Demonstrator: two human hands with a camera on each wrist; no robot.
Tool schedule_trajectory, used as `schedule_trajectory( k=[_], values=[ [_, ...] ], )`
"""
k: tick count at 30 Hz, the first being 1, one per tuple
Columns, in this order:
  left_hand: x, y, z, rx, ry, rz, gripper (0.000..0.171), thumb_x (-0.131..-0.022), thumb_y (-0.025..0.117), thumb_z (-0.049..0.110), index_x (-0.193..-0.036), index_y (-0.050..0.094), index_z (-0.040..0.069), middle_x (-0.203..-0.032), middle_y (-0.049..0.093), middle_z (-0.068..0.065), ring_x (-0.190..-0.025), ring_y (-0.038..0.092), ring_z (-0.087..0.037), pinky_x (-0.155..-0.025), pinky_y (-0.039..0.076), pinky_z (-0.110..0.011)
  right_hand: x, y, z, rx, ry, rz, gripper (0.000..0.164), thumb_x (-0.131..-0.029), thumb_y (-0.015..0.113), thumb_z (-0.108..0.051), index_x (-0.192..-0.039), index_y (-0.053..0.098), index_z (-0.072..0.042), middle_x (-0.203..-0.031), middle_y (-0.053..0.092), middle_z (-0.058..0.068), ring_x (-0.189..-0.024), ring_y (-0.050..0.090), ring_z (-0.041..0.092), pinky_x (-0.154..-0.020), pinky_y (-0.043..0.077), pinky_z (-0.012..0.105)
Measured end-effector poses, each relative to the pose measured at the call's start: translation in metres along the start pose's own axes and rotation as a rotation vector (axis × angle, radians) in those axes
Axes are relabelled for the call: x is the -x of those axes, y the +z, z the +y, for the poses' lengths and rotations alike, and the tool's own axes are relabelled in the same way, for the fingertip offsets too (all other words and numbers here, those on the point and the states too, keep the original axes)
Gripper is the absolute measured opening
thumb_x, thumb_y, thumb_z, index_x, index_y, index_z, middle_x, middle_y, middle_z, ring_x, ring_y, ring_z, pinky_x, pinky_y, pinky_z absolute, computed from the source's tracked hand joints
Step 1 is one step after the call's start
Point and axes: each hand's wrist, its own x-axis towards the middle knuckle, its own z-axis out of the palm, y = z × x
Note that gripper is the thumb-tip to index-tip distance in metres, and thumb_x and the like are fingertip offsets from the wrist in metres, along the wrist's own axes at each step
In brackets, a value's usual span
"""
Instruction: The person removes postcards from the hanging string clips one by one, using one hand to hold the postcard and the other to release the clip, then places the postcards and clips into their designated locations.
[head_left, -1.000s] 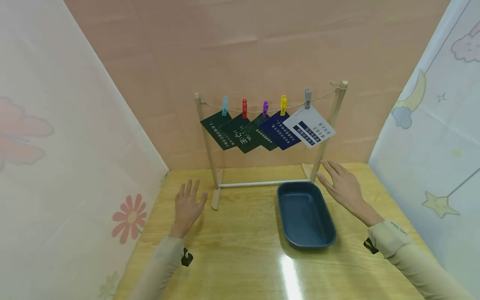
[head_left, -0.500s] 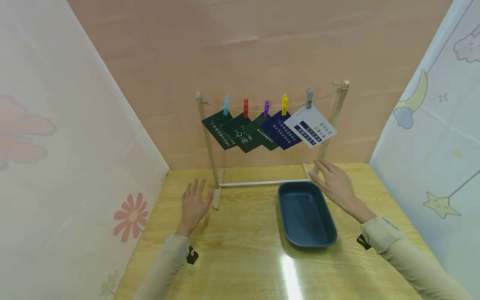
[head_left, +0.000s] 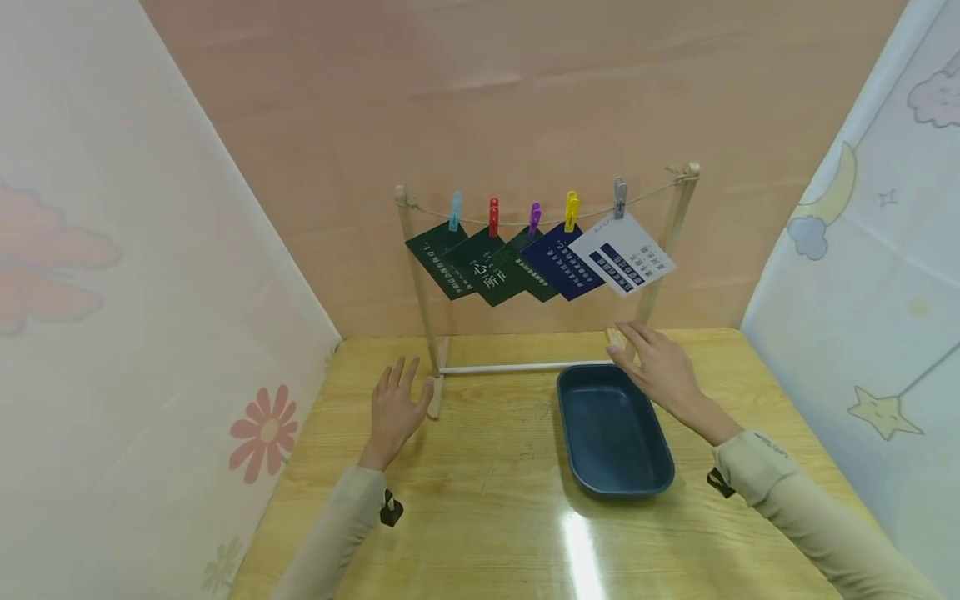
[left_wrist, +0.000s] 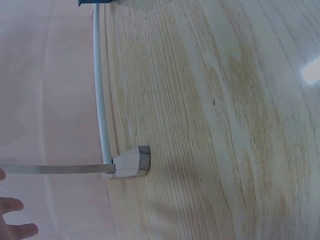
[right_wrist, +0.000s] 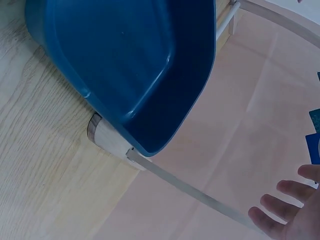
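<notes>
My left hand [head_left: 397, 412], fingers spread and holding nothing, hovers beside the left foot of a wooden rack [head_left: 422, 292]. Empty too, my right hand [head_left: 663, 371] hangs over the far right corner of a dark blue tray [head_left: 615, 433], overlapping the rack's right post. Its fingers [right_wrist: 282, 205] show at the lower right of the right wrist view. From the rack's string hang dark green cards [head_left: 438, 262], a navy card [head_left: 562, 262] and a white card [head_left: 624, 254]. Light blue [head_left: 455, 212], red, purple, yellow and grey clothespins pin them there.
A white rod [head_left: 525, 367] joins the rack's feet low above the wooden table [head_left: 480, 517]. Behind the rack stands a pinkish cloth backdrop [head_left: 525, 100]. Printed white cloth walls close in the left side [head_left: 150, 333] and right side [head_left: 900, 292].
Both hands have drifted inward: the left to the right, the right to the left over the tray's corner. The cards, clothespins and tray keep their places.
</notes>
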Motion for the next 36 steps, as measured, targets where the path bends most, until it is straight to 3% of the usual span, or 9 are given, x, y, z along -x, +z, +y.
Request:
schedule_trajectory(
  k=[12,18,23,36],
  values=[
    [-0.009,-0.002,0.008,0.02,0.041,0.042,0.055,-0.103,0.049,0.041,-0.146,0.047,0.008,-0.148,0.041,-0.026,-0.132,0.038,-0.052,-0.104,0.037,-0.07,-0.009,0.001,-0.016,-0.033,-0.043,0.027,0.051,-0.097,0.065,-0.035,-0.136,0.057,-0.003,-0.131,0.059,0.021,-0.104,0.062,0.044,-0.08,0.054,0.06],
    [-0.011,-0.004,0.013,0.068,0.01,0.007,0.054,-0.103,0.052,0.038,-0.147,0.045,0.008,-0.15,0.038,-0.026,-0.134,0.034,-0.053,-0.106,0.032,-0.07,-0.014,0.004,-0.022,-0.019,-0.072,0.046,0.049,-0.094,0.069,-0.032,-0.133,0.06,-0.003,-0.128,0.061,0.02,-0.096,0.065,0.042,-0.073,0.056,0.057],
    [-0.012,-0.005,0.014,0.067,-0.015,-0.029,0.055,-0.103,0.051,0.038,-0.149,0.042,0.01,-0.152,0.036,-0.024,-0.136,0.033,-0.051,-0.108,0.032,-0.068,-0.019,0.006,-0.026,-0.023,-0.116,0.086,0.048,-0.093,0.071,-0.031,-0.13,0.062,-0.002,-0.124,0.063,0.02,-0.097,0.065,0.041,-0.072,0.057,0.057],
    [-0.011,-0.001,0.013,0.119,-0.073,-0.014,0.054,-0.103,0.05,0.038,-0.148,0.044,0.01,-0.151,0.038,-0.024,-0.136,0.034,-0.046,-0.109,0.032,-0.066,-0.042,0.015,-0.052,-0.092,-0.145,0.112,0.047,-0.095,0.068,-0.032,-0.13,0.063,-0.002,-0.121,0.065,0.018,-0.105,0.064,0.038,-0.08,0.056,0.056]
  ],
)
